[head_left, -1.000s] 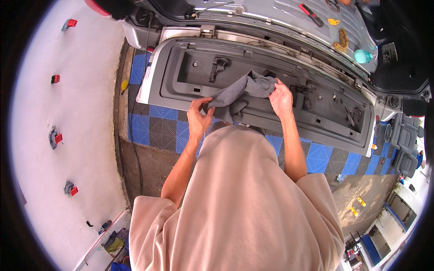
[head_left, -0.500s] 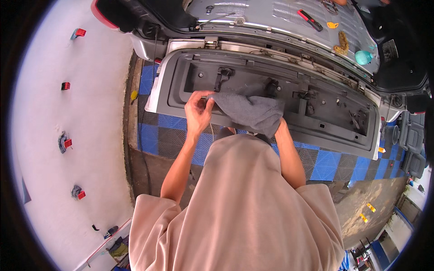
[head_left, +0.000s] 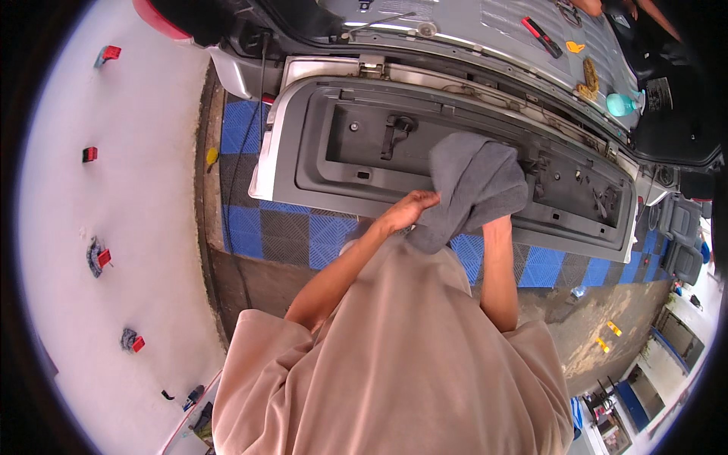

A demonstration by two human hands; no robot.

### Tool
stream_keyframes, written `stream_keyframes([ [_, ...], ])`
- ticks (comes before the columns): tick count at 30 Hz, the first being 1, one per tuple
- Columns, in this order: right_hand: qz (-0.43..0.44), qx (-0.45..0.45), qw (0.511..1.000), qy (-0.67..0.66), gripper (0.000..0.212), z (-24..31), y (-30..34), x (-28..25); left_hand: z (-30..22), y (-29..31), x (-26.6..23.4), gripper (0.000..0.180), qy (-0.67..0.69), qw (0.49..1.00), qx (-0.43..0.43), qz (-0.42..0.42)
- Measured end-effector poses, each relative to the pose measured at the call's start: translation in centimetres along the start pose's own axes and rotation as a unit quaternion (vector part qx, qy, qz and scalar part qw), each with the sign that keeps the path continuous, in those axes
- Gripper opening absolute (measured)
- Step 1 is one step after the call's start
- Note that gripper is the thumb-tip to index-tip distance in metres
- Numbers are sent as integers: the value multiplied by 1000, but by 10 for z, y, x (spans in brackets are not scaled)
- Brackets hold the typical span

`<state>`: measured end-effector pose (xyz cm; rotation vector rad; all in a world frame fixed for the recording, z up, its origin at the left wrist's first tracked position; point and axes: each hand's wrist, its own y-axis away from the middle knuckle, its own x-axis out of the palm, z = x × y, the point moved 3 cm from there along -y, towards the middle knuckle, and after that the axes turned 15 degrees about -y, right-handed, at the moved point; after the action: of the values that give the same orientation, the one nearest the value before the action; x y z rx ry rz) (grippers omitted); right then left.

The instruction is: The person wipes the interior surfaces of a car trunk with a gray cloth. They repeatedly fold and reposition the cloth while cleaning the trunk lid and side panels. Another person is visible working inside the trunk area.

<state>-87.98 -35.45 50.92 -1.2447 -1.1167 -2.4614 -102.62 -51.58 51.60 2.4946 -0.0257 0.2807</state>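
A grey cloth [head_left: 478, 182], folded and crumpled, is held up in front of me over the dark inner panel of the lowered tailgate [head_left: 303, 182]. My left hand [head_left: 412, 210] is at the cloth's left edge, its fingers closed on the fabric. From below, my right hand [head_left: 497, 223] goes up into the cloth and bears it. The cloth covers most of that hand's fingers. Behind the cloth, the middle of the panel's recess is hidden. A dark latch handle [head_left: 396, 135] shows in the recess to the left.
On the silver load floor [head_left: 485, 45] beyond lie a red-and-black tool [head_left: 541, 38], a yellow piece [head_left: 575, 47], a brown-yellow rag [head_left: 588, 80] and a turquoise bottle [head_left: 623, 105]. Another person's arm [head_left: 660, 17] reaches in at the far right. Blue-and-black tiles [head_left: 330, 239] lie below the tailgate.
The cloth has gone from stretched between both hands to bunched over my right hand, higher and further right. My left hand has moved right and down. The view has shifted slightly.
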Motion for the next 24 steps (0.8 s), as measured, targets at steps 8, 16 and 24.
stream_keyframes([
  [8, -116, -190, 975, -10, 53, -47, 7, 4, 3, 30, -99, 37, -370, 901, -25, -227],
  [16, 3, -319, 663, 677, 54, -76, 51, -10, -36, -34, -153, 30, -537, 775, 195, -270],
  [24, -17, -358, 907, 222, 51, -69, 151, 0, -28, -3, -111, 27, -567, 794, 209, 64],
])
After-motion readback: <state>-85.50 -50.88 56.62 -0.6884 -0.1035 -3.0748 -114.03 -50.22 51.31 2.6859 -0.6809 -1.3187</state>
